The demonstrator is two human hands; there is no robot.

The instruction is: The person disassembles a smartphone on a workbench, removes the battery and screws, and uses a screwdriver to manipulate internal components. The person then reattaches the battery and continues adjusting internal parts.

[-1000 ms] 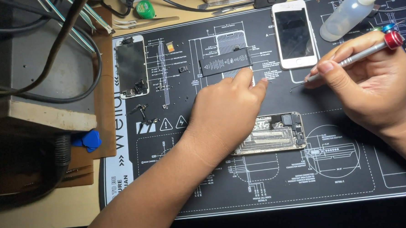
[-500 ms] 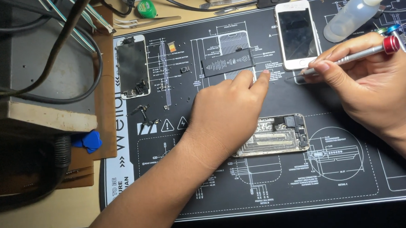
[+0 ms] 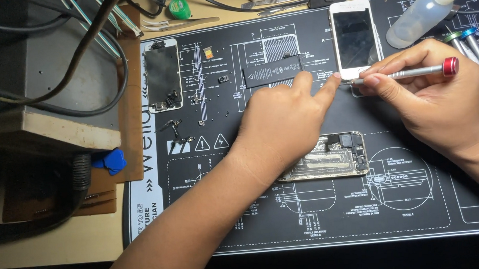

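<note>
Starting on the left, the desk [image 3: 50, 247] had a blue pick [image 3: 111, 160] lying by the edge of the black repair mat [image 3: 286, 224]. Further in, a stripped screen panel [image 3: 162, 76] sat face down, with tiny screws [image 3: 176, 133] scattered just below it. The black battery [image 3: 273, 72] lay flat near the middle. The left hand [image 3: 285, 124] wasn't gripping anything, forefinger stretched out toward the bottom edge of the white phone [image 3: 355, 38]. Under that wrist sat the opened phone shell [image 3: 329, 157]. The right hand [image 3: 437, 99] had its grip closed on a silver screwdriver [image 3: 404, 73] with a red cap, tip by the phone's lower edge. A squeeze bottle [image 3: 422, 13] stood top right.
</note>
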